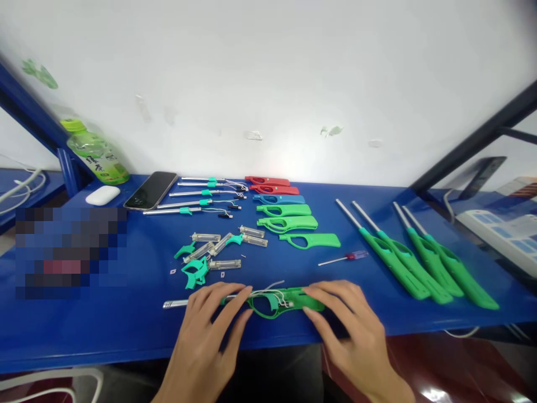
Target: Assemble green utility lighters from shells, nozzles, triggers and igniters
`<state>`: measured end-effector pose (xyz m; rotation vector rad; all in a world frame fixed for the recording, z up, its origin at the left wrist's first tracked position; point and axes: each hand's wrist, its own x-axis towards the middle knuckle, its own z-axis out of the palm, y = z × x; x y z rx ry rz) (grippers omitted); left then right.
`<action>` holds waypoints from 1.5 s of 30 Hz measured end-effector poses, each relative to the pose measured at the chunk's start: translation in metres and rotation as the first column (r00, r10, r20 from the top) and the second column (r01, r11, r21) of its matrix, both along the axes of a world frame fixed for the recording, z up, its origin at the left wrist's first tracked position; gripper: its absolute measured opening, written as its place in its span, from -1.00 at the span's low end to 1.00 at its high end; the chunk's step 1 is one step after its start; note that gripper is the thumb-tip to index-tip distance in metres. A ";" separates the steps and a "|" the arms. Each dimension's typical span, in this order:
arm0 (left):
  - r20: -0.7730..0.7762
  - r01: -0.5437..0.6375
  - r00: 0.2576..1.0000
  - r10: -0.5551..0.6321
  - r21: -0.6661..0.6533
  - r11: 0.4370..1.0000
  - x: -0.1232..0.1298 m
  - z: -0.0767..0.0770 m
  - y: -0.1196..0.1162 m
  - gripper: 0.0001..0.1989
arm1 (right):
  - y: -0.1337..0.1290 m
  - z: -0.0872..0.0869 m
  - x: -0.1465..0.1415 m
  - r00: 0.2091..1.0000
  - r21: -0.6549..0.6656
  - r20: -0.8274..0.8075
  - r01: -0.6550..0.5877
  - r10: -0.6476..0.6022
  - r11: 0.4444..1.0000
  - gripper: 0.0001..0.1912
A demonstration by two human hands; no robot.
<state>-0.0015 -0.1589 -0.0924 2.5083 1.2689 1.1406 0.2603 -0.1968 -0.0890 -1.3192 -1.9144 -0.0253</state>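
Observation:
A green lighter casing lies open-side up at the table's front, with white wires and a teal trigger inside it. From its left end a metal lighter tube sticks out. My left hand is closed around the tube where it meets the casing, fingers and thumb pinching from both sides. The casing's right end is between the fingers and thumb of my right hand. Beyond my hands lie several clear fuel tanks and loose teal triggers.
Wired metal tubes and coloured casing halves lie in rows behind. A screwdriver and several assembled green lighters are at right. Back left are a phone, white earbud case and bottle, near the wall.

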 end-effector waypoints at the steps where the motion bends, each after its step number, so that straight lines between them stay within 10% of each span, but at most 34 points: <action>1: -0.006 -0.010 1.000 0.010 0.001 1.000 -0.002 -0.001 0.000 -0.67 | 0.002 0.002 0.003 1.000 0.006 0.012 0.016 -0.016 1.000 -0.73; 14: -0.024 -0.141 0.989 0.144 0.104 0.985 -0.022 0.015 0.038 -0.79 | 0.052 0.020 0.090 0.903 0.065 0.366 0.217 -0.226 0.974 -0.68; 30: -0.020 -0.374 0.928 0.373 -0.068 0.925 -0.073 0.015 0.067 -0.73 | 0.111 0.046 -0.044 0.806 -0.250 0.446 -0.305 0.389 0.919 -0.79; 45: -0.025 -0.349 0.936 0.350 -0.156 0.924 -0.092 0.001 0.084 -0.69 | 0.169 0.048 -0.087 0.791 -0.211 0.509 -0.267 0.339 0.940 -0.79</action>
